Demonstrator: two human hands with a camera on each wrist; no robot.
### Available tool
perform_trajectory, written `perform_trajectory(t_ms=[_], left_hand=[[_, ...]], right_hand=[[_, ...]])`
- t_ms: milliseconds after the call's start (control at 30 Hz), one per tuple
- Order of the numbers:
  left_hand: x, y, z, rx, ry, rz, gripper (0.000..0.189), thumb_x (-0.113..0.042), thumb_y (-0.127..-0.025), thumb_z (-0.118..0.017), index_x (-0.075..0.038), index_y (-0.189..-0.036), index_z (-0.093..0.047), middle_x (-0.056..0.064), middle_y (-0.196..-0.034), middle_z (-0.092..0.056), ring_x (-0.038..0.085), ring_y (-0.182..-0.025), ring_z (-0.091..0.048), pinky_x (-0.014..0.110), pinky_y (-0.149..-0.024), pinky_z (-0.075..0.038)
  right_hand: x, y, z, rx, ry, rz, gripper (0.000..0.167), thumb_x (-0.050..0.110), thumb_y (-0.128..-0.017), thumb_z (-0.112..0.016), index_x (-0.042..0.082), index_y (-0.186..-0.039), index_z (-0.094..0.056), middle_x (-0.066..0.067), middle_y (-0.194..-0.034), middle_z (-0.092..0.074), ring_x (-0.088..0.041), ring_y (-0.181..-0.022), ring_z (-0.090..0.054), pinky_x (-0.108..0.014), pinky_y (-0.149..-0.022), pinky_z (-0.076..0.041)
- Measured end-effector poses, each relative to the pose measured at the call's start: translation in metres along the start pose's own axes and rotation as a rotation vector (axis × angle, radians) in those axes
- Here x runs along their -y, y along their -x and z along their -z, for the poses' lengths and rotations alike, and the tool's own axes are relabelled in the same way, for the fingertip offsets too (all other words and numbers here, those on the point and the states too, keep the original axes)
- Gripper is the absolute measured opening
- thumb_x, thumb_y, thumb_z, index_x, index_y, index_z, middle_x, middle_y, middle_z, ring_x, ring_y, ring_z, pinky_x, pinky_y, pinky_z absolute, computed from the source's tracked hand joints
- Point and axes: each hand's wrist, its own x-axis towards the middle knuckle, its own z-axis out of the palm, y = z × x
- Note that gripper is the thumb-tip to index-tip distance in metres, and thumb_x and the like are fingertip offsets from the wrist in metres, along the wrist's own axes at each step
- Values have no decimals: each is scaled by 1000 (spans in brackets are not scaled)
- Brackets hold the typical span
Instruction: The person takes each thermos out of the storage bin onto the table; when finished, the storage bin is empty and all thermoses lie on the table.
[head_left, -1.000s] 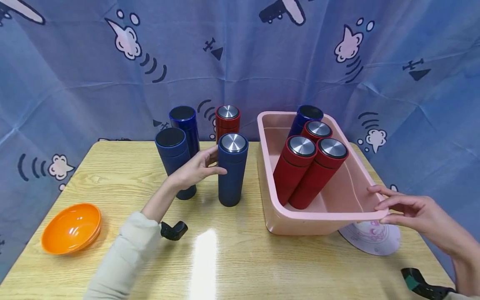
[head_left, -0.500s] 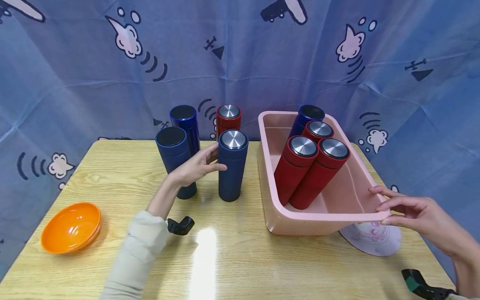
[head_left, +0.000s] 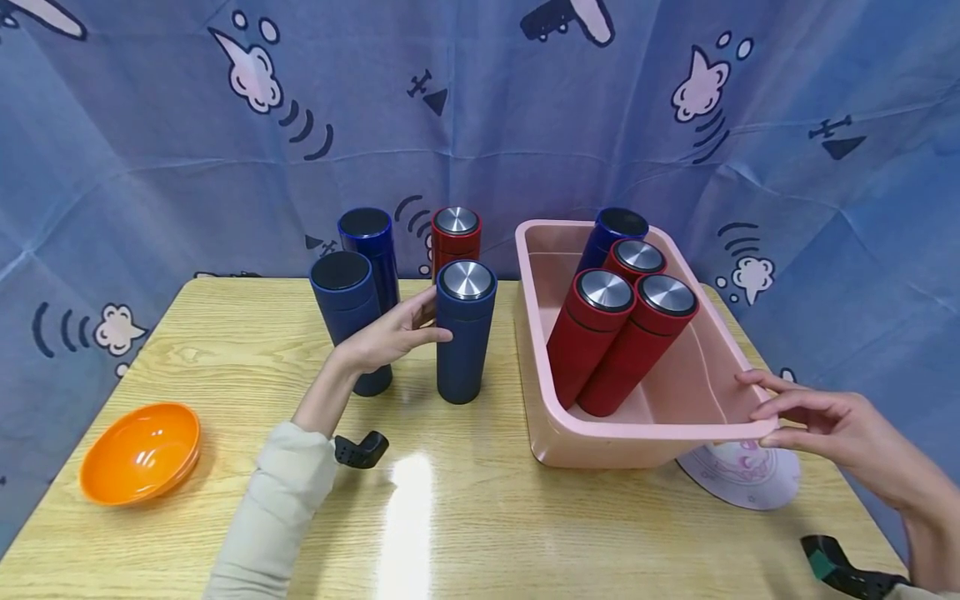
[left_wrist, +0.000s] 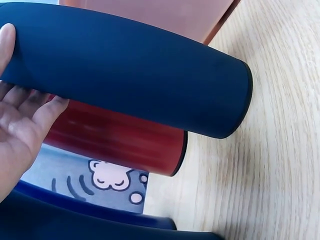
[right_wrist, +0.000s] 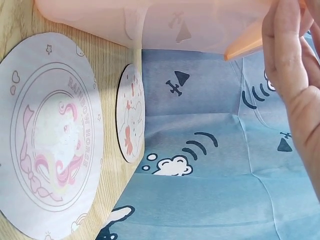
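Observation:
My left hand [head_left: 390,333] grips a matte navy thermos [head_left: 462,358] with a silver-topped lid, thumb on its near side and fingers behind. In the left wrist view this navy thermos [left_wrist: 135,70] crosses in front of a red thermos [left_wrist: 115,135]. At the right, my right hand [head_left: 817,417] pinches the near right corner of a pink plastic bin [head_left: 652,432], thumb below the rim and fingers over it. Inside the bin lean several thermoses: a blue one [head_left: 597,242] at the back and red ones [head_left: 588,333] before it.
Left of my left hand stand a black-topped navy thermos [head_left: 348,312] and a glossy blue one [head_left: 382,258]. A red thermos [head_left: 456,242] is behind. An orange bowl [head_left: 142,450] sits at left. Round printed mats [right_wrist: 50,135] lie beside the bin. A patterned curtain [head_left: 480,125] hangs behind.
The left hand's navy thermos rises slightly in the first half second, then stays put. The left forearm shifts a little to the right. The right hand and bin hold still.

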Motion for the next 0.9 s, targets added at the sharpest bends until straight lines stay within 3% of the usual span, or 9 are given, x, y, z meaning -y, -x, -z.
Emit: perform_trajectory(t_ms=[200,500,700,900], left_hand=[[-2,2,0,-31,21,14,69,0,-96,-55,-3,-152,-15,14,-155,-25,27,-142,-25,43,-112,-29],[-17,18,-16,-245,-118,74,69,-4,-90,-65,-1,-148,-29,16,-151,-33,28,-139,-32,42,-111,-31],[-31,38,-32,-368,-264,161,61,-8,-89,-68,3,-142,-40,18,-144,-44,30,-132,-44,42,-105,-39],[-32,57,-38,-508,-258,120,46,-6,-89,-68,2,-132,-54,16,-131,-58,27,-119,-56,36,-95,-48]], right_hand=[[1,-1,-1,-9,-14,4,27,-19,-82,-61,-4,-104,-68,22,-127,-54,12,-115,-40,-15,-67,-51],[-1,1,0,-16,4,3,26,-17,-83,-61,-2,-103,-69,24,-126,-54,12,-113,-42,-15,-65,-49],[0,0,0,-3,6,7,24,-16,-84,-62,-5,-104,-67,22,-129,-53,11,-119,-39,-16,-66,-50],[0,0,-1,16,-6,28,23,-16,-84,-60,-7,-105,-66,20,-132,-53,12,-123,-37,-17,-67,-50]])
